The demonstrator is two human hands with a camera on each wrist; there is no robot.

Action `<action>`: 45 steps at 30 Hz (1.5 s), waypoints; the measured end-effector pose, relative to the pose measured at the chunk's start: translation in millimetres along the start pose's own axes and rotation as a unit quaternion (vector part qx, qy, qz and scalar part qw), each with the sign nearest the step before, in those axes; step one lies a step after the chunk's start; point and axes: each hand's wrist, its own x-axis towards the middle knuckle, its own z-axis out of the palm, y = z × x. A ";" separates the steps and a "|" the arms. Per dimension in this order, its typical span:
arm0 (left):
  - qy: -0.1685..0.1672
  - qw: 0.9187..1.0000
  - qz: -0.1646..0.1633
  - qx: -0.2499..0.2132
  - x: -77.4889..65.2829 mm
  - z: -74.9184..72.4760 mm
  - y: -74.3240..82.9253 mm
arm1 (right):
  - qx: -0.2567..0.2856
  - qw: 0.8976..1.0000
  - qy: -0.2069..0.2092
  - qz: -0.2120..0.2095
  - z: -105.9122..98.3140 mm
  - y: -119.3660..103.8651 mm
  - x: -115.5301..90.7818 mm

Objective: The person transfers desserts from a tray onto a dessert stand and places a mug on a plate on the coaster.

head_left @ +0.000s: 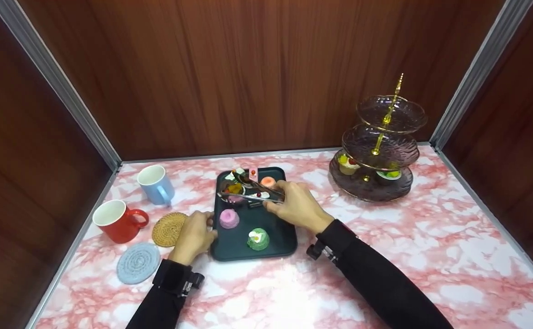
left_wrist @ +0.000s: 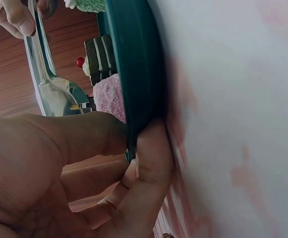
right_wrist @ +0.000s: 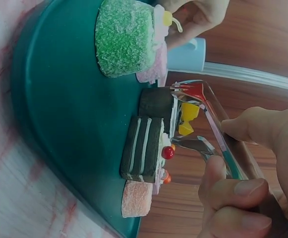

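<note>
Glare whitens the near middle of the table (head_left: pixel 275 294); the left wall (head_left: pixel 24 164) is dim. The tongs (left_wrist: pixel 53 96) gleam, and the left wrist view looks soft.

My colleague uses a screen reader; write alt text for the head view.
A person's right hand holds metal tongs among small cakes on a dark green tray, while the left hand grips its edge. Mugs and coasters sit left, a three-tier stand right.

Dk brown wood-grain walls (head_left: pixel 266 77) w/ grey trim (head_left: pixel 60 82), pink/wht marbled tabletop (head_left: pixel 458 256).
</note>
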 end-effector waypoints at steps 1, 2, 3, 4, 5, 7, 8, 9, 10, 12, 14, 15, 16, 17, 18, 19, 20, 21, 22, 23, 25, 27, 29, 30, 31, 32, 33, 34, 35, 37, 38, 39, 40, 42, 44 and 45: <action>-0.001 1.000 0.001 -0.001 0.2 0.2 0.0 | 0.000 1.000 -0.002 0.001 -0.1 -0.7 0.3; -0.001 1.000 0.000 -0.002 0.4 0.4 -0.2 | 0.000 1.000 -0.004 0.003 -0.3 -1.4 0.6; -0.002 1.000 -0.002 -0.003 0.5 0.4 0.0 | 0.000 1.000 -0.006 0.004 -0.6 -1.9 0.7; -0.003 1.000 -0.001 -0.002 0.5 0.4 0.1 | -0.001 1.000 -0.008 0.004 -0.8 -2.4 0.7; -0.003 1.000 -0.001 0.000 0.4 0.3 0.3 | -0.003 1.000 -0.010 0.004 -1.1 -2.8 0.7; -0.001 1.000 0.002 0.002 0.1 -0.1 0.6 | -0.012 1.000 -0.011 0.002 -1.7 -3.6 0.3; 0.000 1.000 0.002 0.003 -0.1 -0.2 0.6 | -0.017 1.000 -0.011 0.000 -2.0 -3.9 0.1; 0.000 1.000 0.005 0.004 -0.4 -0.3 0.6 | -0.023 1.000 -0.011 -0.001 -2.1 -4.2 0.1; 0.001 1.000 0.006 0.006 -0.7 -0.4 0.5 | -0.028 1.000 -0.012 -0.003 -2.1 -4.3 0.0; 0.002 1.000 0.007 0.006 -1.0 -0.4 0.2 | -0.035 0.999 -0.014 -0.005 -1.7 -4.7 0.0; 0.003 1.000 0.008 0.007 -1.3 -0.4 -0.1 | -0.035 0.999 -0.016 -0.009 -0.4 -4.8 0.5; 0.004 1.000 0.008 0.008 -1.5 -0.5 -0.1 | -0.033 0.999 -0.016 -0.011 0.8 -4.7 0.9; 0.004 1.000 0.009 0.010 -1.5 -0.5 0.0 | -0.031 0.999 -0.016 -0.012 2.0 -4.5 1.3; 0.004 1.000 0.009 0.011 -1.6 -0.5 0.0 | -0.029 0.999 -0.017 -0.013 3.4 -4.2 1.7; 0.004 1.000 0.009 0.011 -1.3 -0.3 -0.3 | -0.026 0.999 -0.016 -0.015 4.8 -4.0 2.1; 0.003 1.000 0.009 0.011 -1.3 -0.2 -0.3 | -0.024 0.999 -0.016 -0.016 6.1 -3.6 2.4; 0.003 1.000 0.008 0.011 -1.3 -0.1 -0.4 | -0.022 0.999 -0.018 -0.017 7.4 -3.3 2.8; 0.002 1.000 0.006 0.010 -1.3 0.0 -0.5 | -0.020 0.999 -0.020 -0.017 8.5 -3.2 3.1; 0.002 1.000 0.005 0.010 -1.0 0.2 -0.8 | -0.017 0.999 -0.023 -0.018 9.2 -3.2 3.3; 0.001 1.000 0.004 0.009 -0.9 0.4 -1.0 | -0.016 0.999 -0.026 -0.019 9.9 -3.1 3.3; 0.001 1.000 0.001 0.008 -0.6 0.3 -0.8 | -0.010 0.999 -0.031 -0.022 10.7 -3.2 3.5; 0.001 1.000 -0.002 0.007 -0.1 0.2 -1.1 | -0.008 0.999 -0.032 -0.024 10.6 -3.6 3.5; 0.001 1.000 -0.002 0.005 0.1 -0.2 -1.3 | -0.010 0.999 -0.030 -0.027 10.7 -3.6 3.4; 0.002 1.000 -0.003 0.004 0.1 -0.4 -1.3 | -0.009 0.999 -0.029 -0.027 10.8 -3.8 3.4; 0.002 1.000 -0.002 0.003 0.4 -0.2 -1.5 | -0.009 0.999 -0.029 -0.027 10.7 -3.8 3.0; 0.004 1.000 -0.002 0.002 0.2 -0.2 -1.4 | -0.009 0.999 -0.028 -0.026 10.6 -3.7 2.7; 0.005 1.000 -0.001 0.001 0.0 -0.2 -1.4 | -0.011 0.999 -0.026 -0.027 10.7 -3.6 2.3; 0.004 1.000 -0.001 0.001 -0.2 -0.2 -1.3 | -0.012 0.999 -0.024 -0.027 10.9 -3.3 2.0; 0.003 1.000 -0.002 0.002 -0.4 -0.3 -1.2 | -0.012 0.999 -0.022 -0.027 11.1 -3.1 1.6; 0.001 1.000 -0.003 0.007 -0.7 -0.1 -1.5 | -0.013 0.999 -0.018 -0.027 12.0 -2.3 0.7; -0.001 1.000 -0.004 0.009 -1.1 -0.3 -1.4 | -0.014 0.999 -0.016 -0.026 12.3 -1.9 0.3; -0.002 1.000 -0.005 0.011 -1.2 -0.3 -1.4 | -0.016 0.999 -0.015 -0.026 12.6 -1.7 -0.3; -0.004 1.000 -0.006 0.012 -1.2 -0.3 -1.3 | -0.016 0.999 -0.014 -0.026 12.9 -1.3 -0.8; -0.004 1.000 -0.005 0.012 -1.1 -0.4 -1.1 | -0.014 0.999 -0.013 -0.028 13.1 -1.0 -2.0; -0.005 1.000 -0.003 0.008 -0.9 -0.5 -0.9 | -0.013 0.999 -0.010 -0.032 12.7 -0.7 -2.7; -0.006 1.000 -0.003 0.007 -0.8 -0.6 -0.6 | -0.014 0.999 -0.009 -0.033 12.6 -0.6 -3.0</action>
